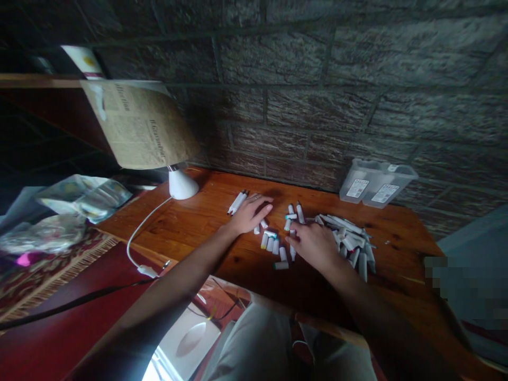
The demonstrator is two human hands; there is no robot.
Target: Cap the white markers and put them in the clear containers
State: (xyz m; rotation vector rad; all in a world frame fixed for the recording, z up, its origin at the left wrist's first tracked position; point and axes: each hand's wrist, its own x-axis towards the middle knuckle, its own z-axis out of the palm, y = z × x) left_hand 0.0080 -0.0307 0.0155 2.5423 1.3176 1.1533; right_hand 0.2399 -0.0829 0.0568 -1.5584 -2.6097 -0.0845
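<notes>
My left hand (251,214) lies over the table with its fingers stretched out, its thumb near some loose white marker caps. Two or three white markers (237,203) lie side by side just left of it. My right hand (315,243) is curled, with thumb and fingertips closed on a white marker (292,252). Part of that marker is hidden by the fingers. Between the hands lie several short caps (275,245) with coloured ends, and another marker (300,212) rests beyond the right fingertips. A heap of white markers (353,241) sits right of my right hand.
A wooden table (206,225) stands against a dark brick wall. Two clear plastic containers (375,182) stand at its back right. A lamp (182,185) with a paper-print shade is at the left, its white cord (133,238) hanging over the edge. Plastic bags (85,196) lie farther left.
</notes>
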